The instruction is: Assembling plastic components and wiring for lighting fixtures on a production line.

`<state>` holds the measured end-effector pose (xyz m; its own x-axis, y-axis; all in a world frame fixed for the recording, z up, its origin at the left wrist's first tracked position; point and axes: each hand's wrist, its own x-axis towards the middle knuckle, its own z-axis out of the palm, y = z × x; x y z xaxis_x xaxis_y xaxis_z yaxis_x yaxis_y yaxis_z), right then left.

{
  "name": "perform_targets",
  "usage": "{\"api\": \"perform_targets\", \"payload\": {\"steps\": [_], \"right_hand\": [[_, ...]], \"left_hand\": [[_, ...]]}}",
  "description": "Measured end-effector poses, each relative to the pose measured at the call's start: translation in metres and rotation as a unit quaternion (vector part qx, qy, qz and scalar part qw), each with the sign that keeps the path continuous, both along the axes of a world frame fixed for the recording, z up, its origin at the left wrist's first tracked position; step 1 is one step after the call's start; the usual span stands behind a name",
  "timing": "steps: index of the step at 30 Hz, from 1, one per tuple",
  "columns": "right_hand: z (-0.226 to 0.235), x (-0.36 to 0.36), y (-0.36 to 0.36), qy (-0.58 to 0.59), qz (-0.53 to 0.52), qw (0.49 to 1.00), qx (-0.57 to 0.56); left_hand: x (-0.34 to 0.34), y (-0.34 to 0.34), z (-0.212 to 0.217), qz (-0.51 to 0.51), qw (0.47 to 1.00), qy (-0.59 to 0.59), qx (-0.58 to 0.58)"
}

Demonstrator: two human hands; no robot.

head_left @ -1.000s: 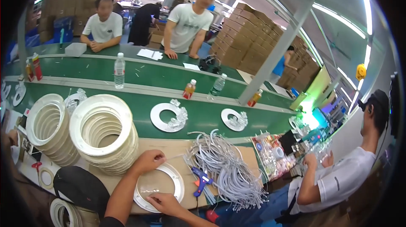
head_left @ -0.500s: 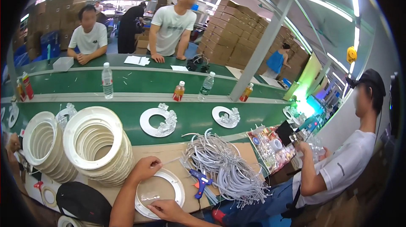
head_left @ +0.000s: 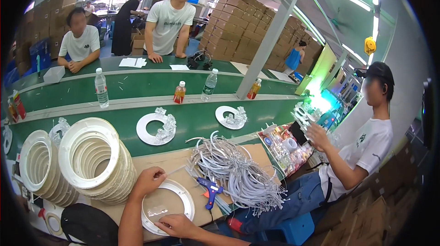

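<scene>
The ring is being touched at its near rim by the right hand, its fingers bunched, and the left hand is being held curled beside the far rim; whether anything is being pinched cannot be told. Between the hands a packet is being encircled by the ring, and to their right a glue gun is being carried by cardboard.

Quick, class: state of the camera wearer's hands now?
Left hand: fingers curled beside the pale strip; grip unclear.
Right hand: fingers bent at the white ring's rim; grip unclear.
</scene>
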<state>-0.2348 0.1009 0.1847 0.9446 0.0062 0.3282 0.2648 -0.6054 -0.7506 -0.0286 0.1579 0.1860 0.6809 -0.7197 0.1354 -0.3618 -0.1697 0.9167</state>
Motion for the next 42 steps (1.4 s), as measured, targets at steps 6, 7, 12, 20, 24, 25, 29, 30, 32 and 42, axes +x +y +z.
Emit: {"api": "perform_targets", "payload": {"steps": [6, 7, 12, 20, 24, 25, 29, 30, 32, 42], "right_hand": [[0.0, -0.002, 0.003, -0.019, -0.006, 1.0, -0.007], [0.001, -0.002, 0.0, -0.03, -0.005, 0.999, -0.015], [0.007, -0.004, 0.0, -0.054, -0.001, 0.997, 0.06], [-0.001, 0.001, 0.0, 0.035, 0.05, 0.979, 0.194], [-0.001, -0.007, 0.003, 0.013, 0.069, 0.97, 0.234], [-0.004, -0.002, 0.007, 0.029, 0.067, 0.972, 0.225], [-0.01, 0.01, 0.01, 0.083, 0.073, 0.972, 0.207], [-0.011, 0.01, 0.011, 0.096, 0.076, 0.971, 0.206], [-0.002, 0.007, 0.01, 0.105, 0.108, 0.969, 0.195], [-0.006, 0.003, 0.005, 0.138, 0.095, 0.971, 0.168]], "left_hand": [[0.001, 0.001, -0.003, 0.006, 1.0, -0.006, -0.002], [0.001, -0.002, -0.002, -0.001, 1.0, -0.006, -0.004], [0.008, -0.004, -0.02, 0.006, 1.0, -0.015, 0.002], [0.011, -0.008, -0.021, -0.002, 1.0, 0.012, -0.02], [0.008, -0.008, -0.022, -0.006, 0.999, 0.039, -0.003], [0.009, -0.007, -0.022, -0.006, 0.999, 0.042, -0.004], [0.011, 0.0, -0.015, 0.01, 1.0, 0.017, 0.001], [0.011, -0.001, -0.016, 0.009, 1.0, 0.02, -0.005], [0.009, 0.003, -0.018, 0.015, 1.0, 0.011, -0.001], [0.006, -0.004, -0.009, -0.023, 1.0, -0.014, -0.009]]}}
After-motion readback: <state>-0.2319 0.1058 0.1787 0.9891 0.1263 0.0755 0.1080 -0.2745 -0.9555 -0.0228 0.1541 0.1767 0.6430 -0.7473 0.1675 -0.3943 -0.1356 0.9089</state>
